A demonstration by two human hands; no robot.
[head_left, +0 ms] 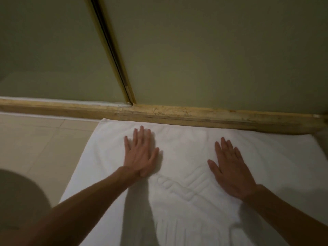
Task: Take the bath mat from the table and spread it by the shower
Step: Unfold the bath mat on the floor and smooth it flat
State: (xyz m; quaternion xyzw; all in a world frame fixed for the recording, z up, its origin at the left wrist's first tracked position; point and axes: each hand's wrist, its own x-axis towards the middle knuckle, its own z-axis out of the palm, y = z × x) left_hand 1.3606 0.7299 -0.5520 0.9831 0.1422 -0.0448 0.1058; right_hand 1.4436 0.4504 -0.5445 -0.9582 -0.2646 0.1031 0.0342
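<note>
The white bath mat lies flat on the tiled floor, its far edge against the stone threshold of the shower. An embossed pattern shows near its middle. My left hand presses flat on the mat's left part, fingers straight and pointing toward the shower. My right hand lies flat on the mat's right part, fingers spread. Neither hand holds anything.
Frosted glass shower doors rise behind the threshold, joined at a gold-coloured frame. Beige floor tiles lie left of the mat. A dark rounded shadow covers the floor at lower left.
</note>
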